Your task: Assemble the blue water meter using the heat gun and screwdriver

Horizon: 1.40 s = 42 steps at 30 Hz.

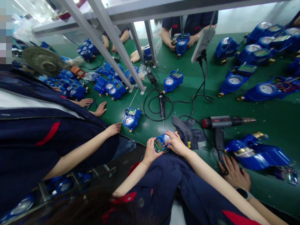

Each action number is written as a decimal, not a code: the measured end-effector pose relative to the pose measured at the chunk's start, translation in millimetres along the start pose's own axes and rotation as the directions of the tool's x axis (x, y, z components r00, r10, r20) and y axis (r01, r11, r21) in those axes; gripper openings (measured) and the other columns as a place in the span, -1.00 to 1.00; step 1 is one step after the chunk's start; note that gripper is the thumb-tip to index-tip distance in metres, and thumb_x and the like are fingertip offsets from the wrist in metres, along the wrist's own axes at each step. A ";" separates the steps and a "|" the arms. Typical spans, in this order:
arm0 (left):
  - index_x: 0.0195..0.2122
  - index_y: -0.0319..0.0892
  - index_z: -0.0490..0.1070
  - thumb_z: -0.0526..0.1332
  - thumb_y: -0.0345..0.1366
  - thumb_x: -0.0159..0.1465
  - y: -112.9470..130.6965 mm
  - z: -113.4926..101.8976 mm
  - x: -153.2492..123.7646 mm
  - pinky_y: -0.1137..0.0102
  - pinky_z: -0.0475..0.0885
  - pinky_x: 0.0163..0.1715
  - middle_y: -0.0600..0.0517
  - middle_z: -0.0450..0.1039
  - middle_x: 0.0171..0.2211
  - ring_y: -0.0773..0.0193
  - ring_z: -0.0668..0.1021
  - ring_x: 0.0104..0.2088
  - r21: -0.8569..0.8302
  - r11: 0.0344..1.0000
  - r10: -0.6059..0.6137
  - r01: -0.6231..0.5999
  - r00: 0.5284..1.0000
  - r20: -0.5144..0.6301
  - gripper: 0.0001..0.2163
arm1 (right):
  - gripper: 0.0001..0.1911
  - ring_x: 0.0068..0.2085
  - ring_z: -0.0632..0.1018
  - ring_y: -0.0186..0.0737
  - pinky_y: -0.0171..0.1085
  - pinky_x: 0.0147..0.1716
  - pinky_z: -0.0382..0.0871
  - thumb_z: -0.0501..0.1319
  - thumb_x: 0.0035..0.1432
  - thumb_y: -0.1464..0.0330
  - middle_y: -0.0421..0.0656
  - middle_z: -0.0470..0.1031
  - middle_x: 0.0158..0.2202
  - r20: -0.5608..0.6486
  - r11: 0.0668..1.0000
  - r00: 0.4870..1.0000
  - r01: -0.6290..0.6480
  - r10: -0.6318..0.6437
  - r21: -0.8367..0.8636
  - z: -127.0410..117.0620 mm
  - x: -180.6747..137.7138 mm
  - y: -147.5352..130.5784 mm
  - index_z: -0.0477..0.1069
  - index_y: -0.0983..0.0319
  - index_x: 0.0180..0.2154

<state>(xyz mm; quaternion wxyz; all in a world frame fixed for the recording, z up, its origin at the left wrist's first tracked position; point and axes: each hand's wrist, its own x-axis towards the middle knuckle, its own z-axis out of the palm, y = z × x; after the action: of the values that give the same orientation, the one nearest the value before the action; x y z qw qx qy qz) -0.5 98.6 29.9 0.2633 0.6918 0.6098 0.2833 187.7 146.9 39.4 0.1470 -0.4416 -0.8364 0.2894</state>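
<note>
My left hand [150,152] and my right hand [176,144] both hold a small blue water meter [160,144] at the near edge of the green table [182,103]. My left hand grips its left end by the green display. My right hand covers the top, over the white dial. A grey cloth [187,131] lies just behind the meter.
A black heat gun [222,123] lies to the right, with another person's hand [234,175] wearing a watch near its cord. A co-worker on the left touches another blue meter [131,117]. An electric screwdriver [161,104] with cables lies ahead. Several blue meters [257,151] fill the table.
</note>
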 end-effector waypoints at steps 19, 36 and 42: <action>-0.06 -0.22 0.21 0.38 -0.35 -0.15 2.4 -1.9 4.3 0.15 0.38 -0.08 -0.08 0.28 -0.18 0.04 0.39 -0.11 0.105 0.994 0.032 -0.026 0.998 -0.050 -0.40 | -0.90 -0.18 0.40 -0.25 -0.09 -0.04 0.22 0.12 0.16 0.44 -0.17 0.41 -0.34 -0.149 0.913 0.943 0.238 -0.299 -0.330 17.8 -4.9 -1.0 0.40 0.29 -0.33; -0.07 -0.22 0.19 0.37 -0.29 -0.13 -0.3 -3.6 2.5 0.15 0.39 -0.10 -0.07 0.27 -0.21 0.06 0.40 -0.14 0.091 0.996 0.014 -0.004 0.994 -0.111 -0.42 | -0.86 -0.25 0.42 -0.30 -0.17 -0.19 0.33 0.12 0.18 0.34 -0.21 0.38 -0.35 -0.119 0.942 0.986 0.074 -0.119 -0.328 22.9 -3.8 -6.7 0.36 0.30 -0.31; -0.06 -0.20 0.19 0.37 -0.31 -0.13 0.2 -5.8 1.4 0.17 0.40 -0.10 -0.06 0.28 -0.20 0.08 0.42 -0.13 0.097 0.995 0.023 -0.013 0.994 -0.102 -0.41 | -0.79 -0.28 0.43 -0.31 -0.19 -0.22 0.35 0.11 0.19 0.27 -0.21 0.38 -0.35 -0.086 0.962 0.993 0.053 -0.079 -0.269 21.1 -0.5 -4.9 0.36 0.30 -0.29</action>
<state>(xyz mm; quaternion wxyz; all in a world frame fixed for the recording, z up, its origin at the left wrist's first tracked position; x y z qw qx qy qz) -4.4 100.1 34.2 0.1955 0.6935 0.6292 0.2915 174.2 136.8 25.8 0.1361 -0.4425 -0.8740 0.1477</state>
